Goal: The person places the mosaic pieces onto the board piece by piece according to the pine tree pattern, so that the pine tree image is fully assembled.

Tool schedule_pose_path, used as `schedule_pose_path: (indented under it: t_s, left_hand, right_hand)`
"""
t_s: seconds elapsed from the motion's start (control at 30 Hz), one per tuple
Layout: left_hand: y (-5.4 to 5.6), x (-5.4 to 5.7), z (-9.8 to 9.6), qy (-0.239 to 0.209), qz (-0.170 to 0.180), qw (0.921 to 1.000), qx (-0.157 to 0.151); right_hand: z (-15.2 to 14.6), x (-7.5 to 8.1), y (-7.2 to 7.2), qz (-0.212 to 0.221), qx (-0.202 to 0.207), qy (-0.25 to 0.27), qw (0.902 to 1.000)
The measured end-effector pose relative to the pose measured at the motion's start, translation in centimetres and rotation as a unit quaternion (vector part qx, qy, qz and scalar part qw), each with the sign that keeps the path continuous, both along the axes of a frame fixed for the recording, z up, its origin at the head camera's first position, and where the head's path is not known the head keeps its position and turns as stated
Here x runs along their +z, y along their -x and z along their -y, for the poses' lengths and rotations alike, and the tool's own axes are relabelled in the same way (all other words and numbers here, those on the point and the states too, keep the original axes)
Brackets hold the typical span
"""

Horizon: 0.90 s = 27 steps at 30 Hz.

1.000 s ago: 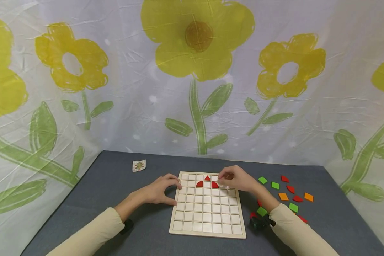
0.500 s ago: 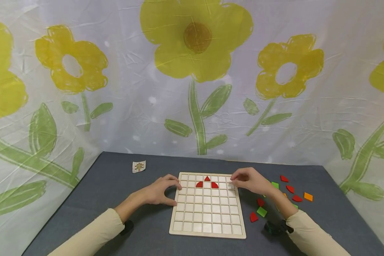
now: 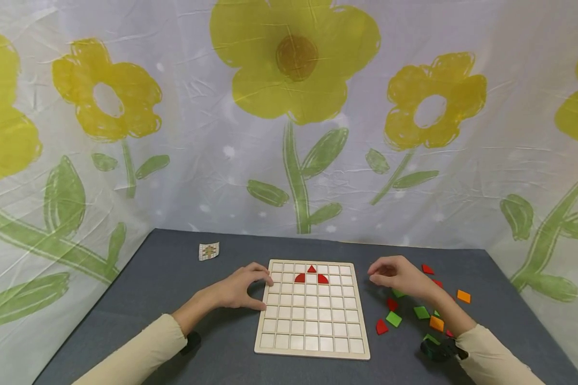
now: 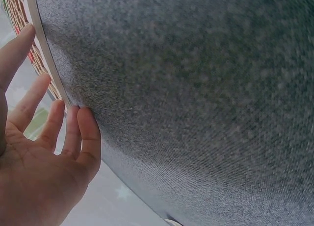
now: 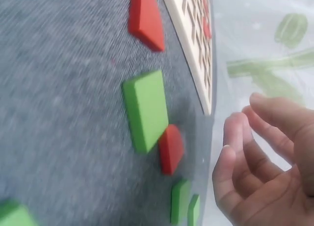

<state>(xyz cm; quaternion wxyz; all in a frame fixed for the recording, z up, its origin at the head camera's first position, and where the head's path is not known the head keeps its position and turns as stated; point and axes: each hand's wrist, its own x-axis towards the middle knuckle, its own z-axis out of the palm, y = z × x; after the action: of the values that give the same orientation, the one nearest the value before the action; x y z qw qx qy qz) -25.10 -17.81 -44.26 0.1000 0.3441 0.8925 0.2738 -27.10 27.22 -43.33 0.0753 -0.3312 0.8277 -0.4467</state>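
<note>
A wooden grid board [image 3: 304, 314] lies flat on the dark table. Near its far edge sit a red triangle [image 3: 311, 269] and two red quarter-round pieces, one left [image 3: 300, 278] and one right [image 3: 322, 279]. At the board's left edge rests my left hand [image 3: 241, 287], thumb and fingers spread; the left wrist view shows fingertips along the rim. My right hand [image 3: 405, 278] hovers right of the board, above the loose pieces. Its fingers are loosely bent, and in the right wrist view nothing shows between them.
Loose pieces lie right of the board: green squares [image 3: 393, 319], red pieces [image 3: 382, 326] and orange squares [image 3: 464, 296]. Some are partly hidden by the right arm. A small patterned card [image 3: 209, 251] lies back left. A flower-print curtain [image 3: 197, 133] hangs behind the table.
My right hand has moved from over the board's top right to the right, off the board. The left hand has stayed at the left edge. The red pieces on the board look unchanged.
</note>
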Motion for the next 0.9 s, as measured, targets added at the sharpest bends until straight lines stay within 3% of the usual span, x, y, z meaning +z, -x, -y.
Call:
schedule_pose_path:
  t_s: [0.17,0.5,0.9]
  left_hand:
    - [0.0,0.1,0.0,0.0,0.002,1.0,0.0]
    - [0.1,0.0,0.0,0.001,0.007,1.0,0.005]
    - [0.1,0.0,-0.1,0.007,0.008,0.9999,0.01]
  right_hand:
    - [-1.3,0.1,-0.5,-0.001,0.002,-0.009,1.0]
    - [-3.9,-0.1,-1.1,0.02,-0.04,-0.034,0.9984]
    - [-5.2,0.0,-1.2,0.031,-0.059,-0.081,0.9945]
